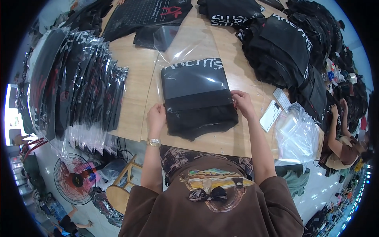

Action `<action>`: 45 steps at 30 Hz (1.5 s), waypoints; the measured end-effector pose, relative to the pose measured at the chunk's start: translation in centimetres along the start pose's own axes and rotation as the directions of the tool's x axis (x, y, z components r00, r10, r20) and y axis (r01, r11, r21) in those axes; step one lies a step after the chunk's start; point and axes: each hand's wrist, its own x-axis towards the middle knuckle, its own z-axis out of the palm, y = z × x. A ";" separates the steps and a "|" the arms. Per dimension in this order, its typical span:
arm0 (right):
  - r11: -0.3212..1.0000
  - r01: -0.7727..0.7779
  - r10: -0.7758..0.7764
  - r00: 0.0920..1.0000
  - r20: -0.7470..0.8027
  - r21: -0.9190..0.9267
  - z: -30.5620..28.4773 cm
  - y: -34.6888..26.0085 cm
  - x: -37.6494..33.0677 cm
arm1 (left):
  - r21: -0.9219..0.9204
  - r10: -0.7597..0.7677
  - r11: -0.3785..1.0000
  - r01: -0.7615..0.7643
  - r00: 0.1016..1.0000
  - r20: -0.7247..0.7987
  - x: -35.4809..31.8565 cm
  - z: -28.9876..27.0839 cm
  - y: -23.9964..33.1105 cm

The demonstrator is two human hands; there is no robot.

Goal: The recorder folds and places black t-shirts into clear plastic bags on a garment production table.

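A folded black T-shirt (201, 118) with white lettering lies on the table in front of me, its neckline toward me. Its far part sits inside a clear plastic bag (185, 47), whose loose end stretches away across the table. At the left edge of the shirt, my left hand (157, 115) is closed, pinching the bag's side near its mouth. My right hand (242, 103) pinches the opposite side, fingers closed. Whether the shirt's edges are also caught between the fingers is hard to make out.
Bagged black garments (79, 83) stand in a row at left. Piles of black shirts (276, 51) fill the right; another printed garment (146, 17) lies at the far side. Near my right arm are a white calculator-like device (271, 115) and clear bags (298, 126). A co-worker (343, 150) is beyond.
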 end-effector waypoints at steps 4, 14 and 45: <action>0.985 -0.142 0.130 0.984 0.120 0.099 -0.3 0.0 -0.1 | -0.058 -0.118 0.991 0.122 0.991 0.063 -0.9 -0.9 0.6; 0.990 -0.142 0.142 0.973 0.182 -0.014 -0.5 0.3 0.8 | -0.251 -0.165 0.947 0.198 0.975 0.146 -1.5 -1.3 0.4; 0.900 0.166 -0.266 0.942 -0.207 -0.402 -1.5 7.1 -4.0 | -0.109 -0.210 0.966 0.236 0.956 0.206 -4.9 0.1 2.3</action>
